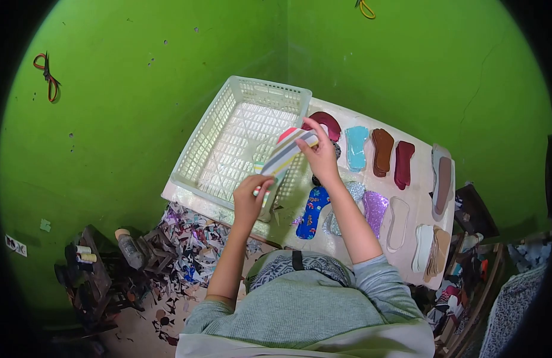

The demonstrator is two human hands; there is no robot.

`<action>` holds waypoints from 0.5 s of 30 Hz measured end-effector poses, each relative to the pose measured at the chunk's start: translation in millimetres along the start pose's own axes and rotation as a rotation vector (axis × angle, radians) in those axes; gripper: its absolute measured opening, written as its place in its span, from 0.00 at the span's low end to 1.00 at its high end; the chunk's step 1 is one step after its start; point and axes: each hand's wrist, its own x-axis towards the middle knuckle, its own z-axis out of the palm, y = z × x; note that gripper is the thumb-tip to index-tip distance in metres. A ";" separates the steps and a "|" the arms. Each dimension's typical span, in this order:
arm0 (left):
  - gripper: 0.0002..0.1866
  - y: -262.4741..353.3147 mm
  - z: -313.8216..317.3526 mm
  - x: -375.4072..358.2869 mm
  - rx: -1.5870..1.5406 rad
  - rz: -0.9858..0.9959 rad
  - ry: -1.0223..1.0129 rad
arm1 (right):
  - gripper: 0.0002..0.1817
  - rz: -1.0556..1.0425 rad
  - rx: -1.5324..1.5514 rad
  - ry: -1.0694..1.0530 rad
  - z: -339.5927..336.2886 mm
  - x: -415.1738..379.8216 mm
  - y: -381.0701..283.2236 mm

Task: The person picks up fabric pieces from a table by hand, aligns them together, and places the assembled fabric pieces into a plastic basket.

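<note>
A striped shoe insole in grey, white, yellow and red is held slanting over the right side of a white plastic crate. My right hand grips its upper end, thumb and fingers closed on the edge. At the lower end my left hand pinches it, fingers closed. Green and red striped edges show beside the left fingers, partly hidden behind the insole. Just beyond my right hand lies a dark red shiny piece, partly covered by the fingers.
The white crate stands on the table's left. Insole stacks lie to the right: turquoise, brown, dark red, blue patterned and purple glitter. Fabric scraps cover the floor at left. Scissors hang on the green wall.
</note>
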 end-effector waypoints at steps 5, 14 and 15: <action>0.23 -41.4 -9.8 14.1 0.047 -0.217 0.043 | 0.09 0.019 -0.390 -0.196 23.2 13.2 -14.8; 0.08 -83.0 -10.0 12.6 0.203 -0.444 -0.235 | 0.09 -0.029 -0.776 -0.395 47.5 37.6 49.2; 0.08 -85.8 -6.1 12.9 0.338 -0.466 -0.300 | 0.08 0.031 -0.914 -0.428 48.7 39.1 52.5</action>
